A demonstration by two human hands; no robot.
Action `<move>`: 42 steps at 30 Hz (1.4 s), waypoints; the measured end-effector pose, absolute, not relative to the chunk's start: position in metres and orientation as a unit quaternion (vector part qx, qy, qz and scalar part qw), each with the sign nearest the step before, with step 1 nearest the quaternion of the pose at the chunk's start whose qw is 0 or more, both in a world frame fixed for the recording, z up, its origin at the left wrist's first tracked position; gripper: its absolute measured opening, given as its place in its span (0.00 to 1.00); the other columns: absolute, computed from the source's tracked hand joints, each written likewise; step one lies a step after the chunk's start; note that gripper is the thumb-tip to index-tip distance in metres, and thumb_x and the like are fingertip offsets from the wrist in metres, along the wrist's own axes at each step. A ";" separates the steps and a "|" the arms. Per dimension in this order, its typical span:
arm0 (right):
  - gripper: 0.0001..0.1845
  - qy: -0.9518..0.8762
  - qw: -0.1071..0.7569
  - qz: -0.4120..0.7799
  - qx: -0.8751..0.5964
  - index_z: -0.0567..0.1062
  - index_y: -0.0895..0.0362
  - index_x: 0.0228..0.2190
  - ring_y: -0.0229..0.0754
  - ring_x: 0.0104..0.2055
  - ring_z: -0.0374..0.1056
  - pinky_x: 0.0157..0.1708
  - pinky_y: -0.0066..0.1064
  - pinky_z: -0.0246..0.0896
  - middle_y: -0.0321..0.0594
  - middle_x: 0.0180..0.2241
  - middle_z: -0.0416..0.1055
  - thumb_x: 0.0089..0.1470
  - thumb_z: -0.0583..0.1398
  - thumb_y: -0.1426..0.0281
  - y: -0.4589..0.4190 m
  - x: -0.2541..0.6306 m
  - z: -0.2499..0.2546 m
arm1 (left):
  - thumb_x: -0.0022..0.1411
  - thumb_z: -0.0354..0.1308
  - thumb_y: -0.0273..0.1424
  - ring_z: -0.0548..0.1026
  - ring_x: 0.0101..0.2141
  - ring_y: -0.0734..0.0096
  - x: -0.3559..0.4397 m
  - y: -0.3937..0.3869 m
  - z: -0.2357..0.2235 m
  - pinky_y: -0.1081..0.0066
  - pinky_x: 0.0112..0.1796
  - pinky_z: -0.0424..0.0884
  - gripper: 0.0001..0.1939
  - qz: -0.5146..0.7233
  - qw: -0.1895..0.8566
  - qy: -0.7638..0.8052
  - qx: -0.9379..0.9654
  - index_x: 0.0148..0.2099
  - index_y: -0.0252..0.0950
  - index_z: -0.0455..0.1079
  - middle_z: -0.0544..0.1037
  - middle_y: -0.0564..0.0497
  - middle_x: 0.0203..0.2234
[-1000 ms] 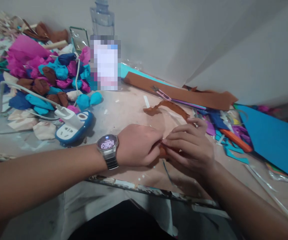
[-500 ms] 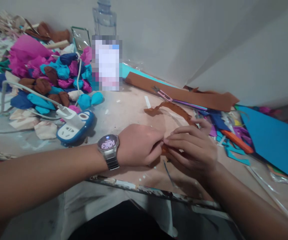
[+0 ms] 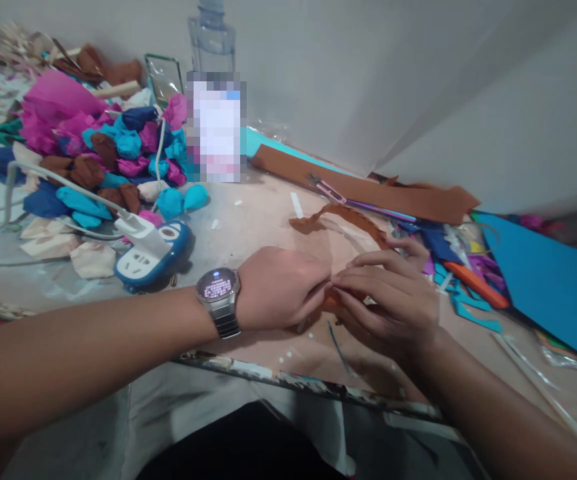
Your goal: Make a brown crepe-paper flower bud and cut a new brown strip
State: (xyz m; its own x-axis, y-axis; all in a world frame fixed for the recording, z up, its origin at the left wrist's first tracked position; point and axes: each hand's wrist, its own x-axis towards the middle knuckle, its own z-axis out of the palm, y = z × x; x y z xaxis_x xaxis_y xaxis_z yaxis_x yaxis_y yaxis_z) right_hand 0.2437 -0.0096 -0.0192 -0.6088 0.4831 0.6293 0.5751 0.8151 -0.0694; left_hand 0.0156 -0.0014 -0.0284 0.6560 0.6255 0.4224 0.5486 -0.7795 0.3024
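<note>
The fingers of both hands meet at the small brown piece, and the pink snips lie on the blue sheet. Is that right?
Not quite: the head view shows the pink snips on the long brown sheet, not the blue one. The left hand and right hand do meet at the small brown piece.

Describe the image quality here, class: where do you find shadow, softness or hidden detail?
Head view: broad shadows fall across the wall at upper right; head view: darker shade lies on the table below the right hand; head view: the sticks at far left look blurred; head view: coarse pixel blocks hide the bright upright panel's detail.
</note>
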 end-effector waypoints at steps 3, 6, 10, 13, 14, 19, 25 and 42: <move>0.09 -0.893 0.326 -0.068 -0.301 0.78 0.49 0.37 0.46 0.37 0.78 0.57 0.54 0.59 0.30 0.32 0.84 0.58 0.69 0.75 -0.010 0.243 -0.020 | 0.72 0.51 0.31 0.79 0.29 0.65 0.016 0.000 -0.030 0.65 0.26 0.65 0.13 0.263 0.019 0.304 0.916 0.36 0.35 0.73 0.81 0.50 0.28; 0.09 -0.892 0.324 -0.067 -0.309 0.78 0.49 0.37 0.47 0.37 0.78 0.57 0.55 0.57 0.30 0.31 0.83 0.58 0.68 0.75 -0.010 0.242 -0.020 | 0.71 0.53 0.28 0.79 0.27 0.64 0.016 0.001 -0.031 0.64 0.24 0.64 0.12 0.266 -0.034 0.287 0.919 0.34 0.35 0.72 0.79 0.50 0.26; 0.08 -0.890 0.321 -0.063 -0.317 0.78 0.48 0.37 0.48 0.38 0.78 0.57 0.56 0.56 0.31 0.31 0.83 0.58 0.67 0.75 -0.009 0.242 -0.021 | 0.71 0.55 0.29 0.79 0.26 0.63 0.015 0.002 -0.030 0.64 0.23 0.64 0.10 0.240 -0.059 0.280 0.928 0.35 0.34 0.72 0.78 0.50 0.26; 0.08 -0.891 0.318 -0.058 -0.318 0.78 0.48 0.37 0.48 0.39 0.78 0.58 0.55 0.56 0.31 0.32 0.83 0.59 0.67 0.75 -0.008 0.243 -0.021 | 0.72 0.56 0.30 0.79 0.27 0.63 0.015 0.003 -0.028 0.64 0.23 0.65 0.10 0.222 -0.058 0.284 0.931 0.36 0.34 0.72 0.79 0.50 0.26; 0.08 -0.891 0.318 -0.059 -0.318 0.78 0.48 0.37 0.48 0.39 0.77 0.58 0.55 0.56 0.31 0.32 0.83 0.59 0.67 0.74 -0.008 0.243 -0.021 | 0.72 0.56 0.30 0.79 0.27 0.63 0.015 0.003 -0.028 0.64 0.23 0.66 0.10 0.220 -0.060 0.284 0.931 0.36 0.35 0.72 0.79 0.50 0.27; 0.07 -0.891 0.318 -0.068 -0.317 0.78 0.49 0.37 0.48 0.39 0.77 0.57 0.54 0.56 0.32 0.32 0.83 0.59 0.66 0.74 -0.007 0.242 -0.021 | 0.72 0.53 0.27 0.79 0.27 0.64 0.014 0.004 -0.030 0.64 0.24 0.66 0.12 0.226 -0.085 0.277 0.930 0.35 0.35 0.71 0.78 0.50 0.26; 0.06 -0.892 0.297 -0.059 -0.334 0.76 0.50 0.39 0.51 0.45 0.75 0.58 0.56 0.54 0.35 0.33 0.82 0.61 0.64 0.74 -0.006 0.243 -0.026 | 0.73 0.51 0.25 0.79 0.27 0.64 0.016 0.005 -0.030 0.64 0.24 0.68 0.12 0.226 -0.124 0.249 0.934 0.36 0.34 0.71 0.78 0.48 0.26; 0.04 -0.892 0.245 0.041 -0.378 0.69 0.53 0.39 0.57 0.59 0.64 0.58 0.58 0.50 0.42 0.46 0.79 0.67 0.55 0.73 -0.008 0.242 -0.029 | 0.74 0.51 0.24 0.78 0.27 0.63 0.019 0.005 -0.029 0.62 0.26 0.70 0.11 0.272 -0.175 0.214 0.922 0.38 0.34 0.72 0.79 0.49 0.26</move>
